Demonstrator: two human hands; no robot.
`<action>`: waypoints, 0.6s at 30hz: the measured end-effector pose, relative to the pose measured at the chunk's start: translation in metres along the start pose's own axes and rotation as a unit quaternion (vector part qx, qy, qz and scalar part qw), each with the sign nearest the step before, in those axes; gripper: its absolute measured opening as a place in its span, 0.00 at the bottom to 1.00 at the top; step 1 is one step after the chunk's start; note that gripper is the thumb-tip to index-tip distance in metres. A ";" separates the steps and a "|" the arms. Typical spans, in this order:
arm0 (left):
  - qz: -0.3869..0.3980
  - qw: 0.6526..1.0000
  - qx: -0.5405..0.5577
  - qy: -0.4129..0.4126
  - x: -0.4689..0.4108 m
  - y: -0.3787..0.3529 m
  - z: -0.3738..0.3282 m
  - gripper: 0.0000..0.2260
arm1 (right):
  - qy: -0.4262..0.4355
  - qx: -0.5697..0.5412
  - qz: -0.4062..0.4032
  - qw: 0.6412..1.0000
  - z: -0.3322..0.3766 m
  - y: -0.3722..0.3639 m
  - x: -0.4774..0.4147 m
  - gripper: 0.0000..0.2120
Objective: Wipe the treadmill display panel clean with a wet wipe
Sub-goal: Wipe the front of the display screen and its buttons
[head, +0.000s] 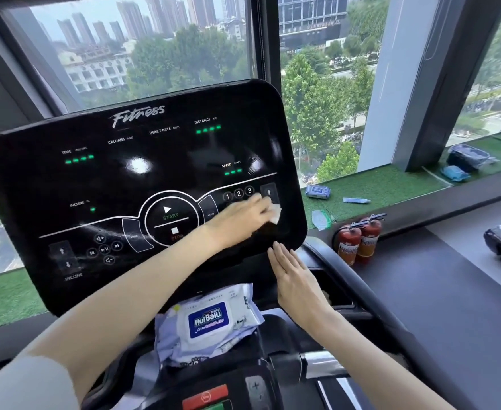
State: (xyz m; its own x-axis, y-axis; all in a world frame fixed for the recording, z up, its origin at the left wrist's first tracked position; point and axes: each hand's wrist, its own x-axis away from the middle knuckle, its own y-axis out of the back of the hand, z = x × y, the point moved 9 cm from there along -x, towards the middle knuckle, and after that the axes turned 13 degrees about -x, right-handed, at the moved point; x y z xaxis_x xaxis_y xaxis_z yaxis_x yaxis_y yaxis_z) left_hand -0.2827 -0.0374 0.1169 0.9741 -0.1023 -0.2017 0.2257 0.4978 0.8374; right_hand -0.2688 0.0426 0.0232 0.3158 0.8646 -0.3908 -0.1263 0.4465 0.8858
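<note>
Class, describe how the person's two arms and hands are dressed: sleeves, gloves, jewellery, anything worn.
Both forearms are bare. The left hand and right hand wear no gloves; no rings or watch are visible. A pale grey sleeve covers the upper left arm only.

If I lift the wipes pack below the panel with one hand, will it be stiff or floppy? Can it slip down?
The wipes pack is probably floppy: its film looks crumpled and bulging. It likely sags at the ends, though the label flap may be stiffer. It lies tilted on the console, so a push might slide it.
</note>
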 end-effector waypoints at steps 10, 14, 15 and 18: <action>-0.020 0.997 0.030 0.070 0.009 0.008 0.024 0.23 | -0.011 -0.041 -0.018 0.999 -0.001 0.006 -0.001 0.35; 0.013 0.988 -0.051 -0.145 0.023 -0.002 -0.029 0.19 | -0.014 -0.047 -0.017 0.999 -0.001 0.005 -0.002 0.35; 0.015 0.992 -0.038 -0.117 0.021 0.001 -0.020 0.19 | -0.013 -0.050 -0.016 0.999 -0.002 0.006 -0.002 0.35; -0.024 0.992 0.044 0.120 0.014 0.009 0.028 0.23 | -0.015 -0.057 -0.018 0.998 -0.002 0.006 -0.002 0.35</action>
State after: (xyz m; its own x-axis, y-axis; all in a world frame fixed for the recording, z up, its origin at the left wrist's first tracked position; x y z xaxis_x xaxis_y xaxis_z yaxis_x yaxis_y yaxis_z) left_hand -0.2670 -0.0586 0.1362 0.9331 0.0893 -0.3485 0.2821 0.4196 0.8628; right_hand -0.2720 0.0441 0.0290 0.3497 0.8411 -0.4125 -0.2199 0.5017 0.8366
